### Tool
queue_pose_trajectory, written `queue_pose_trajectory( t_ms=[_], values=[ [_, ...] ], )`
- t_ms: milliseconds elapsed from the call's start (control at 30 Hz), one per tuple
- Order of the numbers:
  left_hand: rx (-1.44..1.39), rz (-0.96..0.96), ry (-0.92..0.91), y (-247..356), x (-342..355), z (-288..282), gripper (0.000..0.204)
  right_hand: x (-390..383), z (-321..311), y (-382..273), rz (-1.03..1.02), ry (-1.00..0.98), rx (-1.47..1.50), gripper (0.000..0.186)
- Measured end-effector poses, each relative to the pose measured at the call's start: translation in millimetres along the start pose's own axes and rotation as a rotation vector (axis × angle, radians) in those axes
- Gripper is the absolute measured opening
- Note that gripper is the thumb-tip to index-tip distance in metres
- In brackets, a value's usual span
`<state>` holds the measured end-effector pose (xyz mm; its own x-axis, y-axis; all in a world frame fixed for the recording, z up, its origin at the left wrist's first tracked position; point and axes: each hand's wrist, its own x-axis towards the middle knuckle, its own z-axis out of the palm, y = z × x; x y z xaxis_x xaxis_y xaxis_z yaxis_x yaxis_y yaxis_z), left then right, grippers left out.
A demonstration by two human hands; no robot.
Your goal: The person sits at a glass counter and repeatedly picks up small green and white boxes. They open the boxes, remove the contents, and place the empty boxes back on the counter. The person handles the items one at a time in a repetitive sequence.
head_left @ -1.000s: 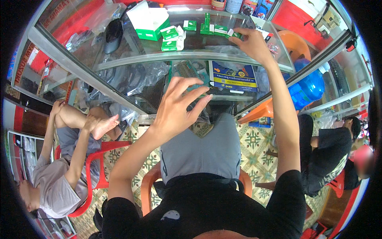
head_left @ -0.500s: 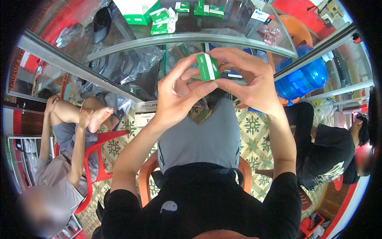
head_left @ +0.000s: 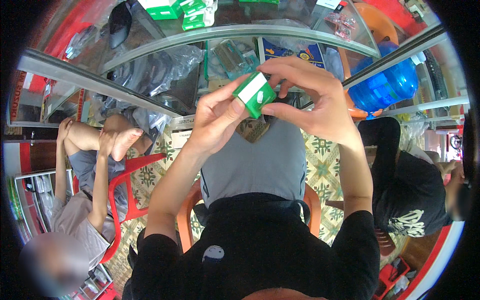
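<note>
In front of me, over my lap, I hold a small green and white box (head_left: 255, 95), tilted. My left hand (head_left: 217, 120) grips it at its left side between thumb and fingers. My right hand (head_left: 317, 105) curls round its right side, thumb at the lower corner and fingers arched above it. More green boxes (head_left: 196, 17) and an open green-and-white carton (head_left: 160, 8) sit on the glass shelf of the display case (head_left: 240, 32) beyond my hands.
A blue water bottle (head_left: 385, 85) and an orange plastic thing (head_left: 375, 20) stand right of the case. A person (head_left: 85, 220) sits on a red chair (head_left: 135, 214) at left; another person (head_left: 415, 200) sits at right. Plastic bags (head_left: 165, 75) fill the lower shelf.
My right hand has come down from the shelf with the green box, and both hands have met round it. Since half a second ago the box has turned and moved slightly left.
</note>
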<state>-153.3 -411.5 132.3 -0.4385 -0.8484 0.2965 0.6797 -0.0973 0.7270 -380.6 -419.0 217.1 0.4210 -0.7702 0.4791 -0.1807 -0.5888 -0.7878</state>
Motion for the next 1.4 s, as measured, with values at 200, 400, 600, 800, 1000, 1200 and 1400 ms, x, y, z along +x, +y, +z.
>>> queue_pose_trajectory(
  t_ms=[200,400,600,800,1000,1200,1400],
  values=[
    [-0.030,-0.040,0.029,-3.5,-10.5,7.0,0.051,-4.9,11.4,4.6,0.143,0.052,0.087,0.028],
    [0.142,-0.040,0.291,-2.2,-8.2,22.5,0.053,-10.7,16.3,6.8,0.227,0.092,0.095,0.017],
    [0.218,0.007,0.318,-6.7,-10.2,21.6,0.053,-15.1,22.3,1.4,0.296,0.112,0.217,0.019],
    [0.046,-0.118,0.296,-3.1,-13.8,13.5,0.051,-19.3,17.4,3.8,0.266,0.087,0.226,0.031],
    [-0.119,-0.159,0.186,1.9,-16.7,2.0,0.054,-16.2,4.5,0.3,0.006,-0.043,-0.049,0.041],
    [-0.228,-0.290,0.042,5.3,-15.8,-7.3,0.057,-11.4,5.7,8.8,-0.204,-0.053,-0.099,0.030],
    [0.369,0.158,0.162,-14.3,-14.9,14.5,0.068,-16.8,8.3,3.3,0.090,0.031,-0.101,0.018]
  ],
)
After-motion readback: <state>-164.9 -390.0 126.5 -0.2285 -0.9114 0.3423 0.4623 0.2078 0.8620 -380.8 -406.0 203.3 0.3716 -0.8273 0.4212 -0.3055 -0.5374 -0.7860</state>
